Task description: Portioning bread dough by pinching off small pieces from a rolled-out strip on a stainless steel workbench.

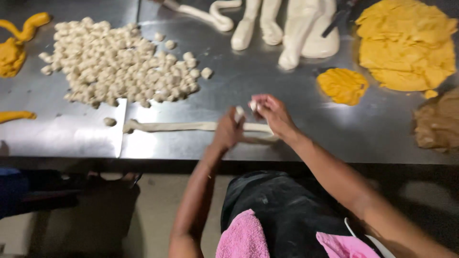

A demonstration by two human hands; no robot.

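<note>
A long thin rope of pale dough (181, 126) lies across the steel table (267, 76) near its front edge. My left hand (228, 130) grips the rope's right part, with a pale end of dough poking up above the fingers. Just right of it, my right hand (270, 112) pinches a small pale dough piece at its fingertips. A big heap of small pale dough pieces (119, 62) lies at the back left, and one stray dough piece (110, 121) sits by the rope's left end.
Thick pale dough rolls (306, 28) lie at the back centre. A large orange dough mass (406, 43) and a smaller orange lump (343, 85) sit at the right, a brown lump (437, 124) at the far right. More orange dough (12, 52) is at the left.
</note>
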